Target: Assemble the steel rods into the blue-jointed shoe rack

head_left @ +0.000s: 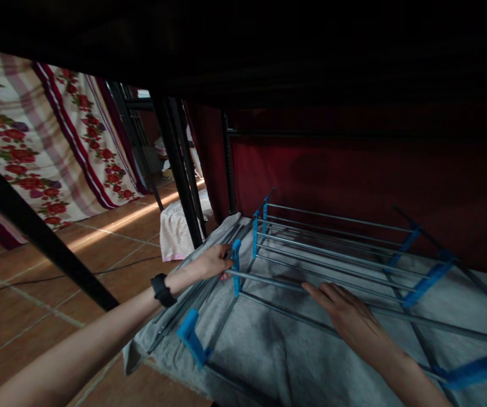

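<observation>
A metal rack [332, 249] of grey rods and blue plastic joints lies on a grey cloth [294, 350] on the floor. My left hand [213, 262], with a black watch on the wrist, is closed on the rack's left end beside a blue joint [236, 265]. My right hand [345, 314] rests flat on a front rod [264, 278], fingers stretched out and pointing left. Nothing lies inside that hand.
Black metal frame legs [179, 169] stand just left of the rack, and a slanted black bar [35, 232] crosses the left foreground. A dark red curtain [353, 169] hangs behind. A floral sheet [35, 141] hangs at the far left over brown floor tiles [23, 322]. A white cloth bundle [175, 232] sits by the legs.
</observation>
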Available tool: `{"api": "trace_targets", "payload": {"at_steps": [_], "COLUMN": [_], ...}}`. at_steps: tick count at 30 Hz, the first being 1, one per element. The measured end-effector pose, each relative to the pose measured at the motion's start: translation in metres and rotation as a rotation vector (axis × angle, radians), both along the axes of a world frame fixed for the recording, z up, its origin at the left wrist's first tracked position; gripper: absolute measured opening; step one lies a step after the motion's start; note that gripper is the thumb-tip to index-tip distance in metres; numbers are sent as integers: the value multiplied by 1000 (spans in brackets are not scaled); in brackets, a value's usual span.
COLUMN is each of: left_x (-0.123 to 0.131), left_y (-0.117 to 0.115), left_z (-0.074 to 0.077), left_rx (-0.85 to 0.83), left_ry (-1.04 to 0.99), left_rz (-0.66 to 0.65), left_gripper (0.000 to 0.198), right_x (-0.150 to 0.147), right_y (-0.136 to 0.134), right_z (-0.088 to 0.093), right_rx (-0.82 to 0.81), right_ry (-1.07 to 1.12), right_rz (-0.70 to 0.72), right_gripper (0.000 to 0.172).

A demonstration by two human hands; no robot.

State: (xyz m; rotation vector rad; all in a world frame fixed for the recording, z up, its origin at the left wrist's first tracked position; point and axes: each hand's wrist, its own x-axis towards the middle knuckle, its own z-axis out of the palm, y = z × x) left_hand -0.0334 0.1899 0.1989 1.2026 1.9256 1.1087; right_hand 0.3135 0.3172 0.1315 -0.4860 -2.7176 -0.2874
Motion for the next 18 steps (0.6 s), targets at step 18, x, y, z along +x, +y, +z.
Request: {"api": "trace_targets", "payload": {"at_steps": [18], "left_x": [7], "left_y": [-2], "left_z": [-3], "left_rx": [-40], "left_ry": [-248], "left_rz": [19], "left_gripper": [54], "right_x": [-1], "right_y": [3], "right_z": [-2], "right_rx": [98], "right_ry": [42], "right_rz": [15], "right_gripper": [85]}}
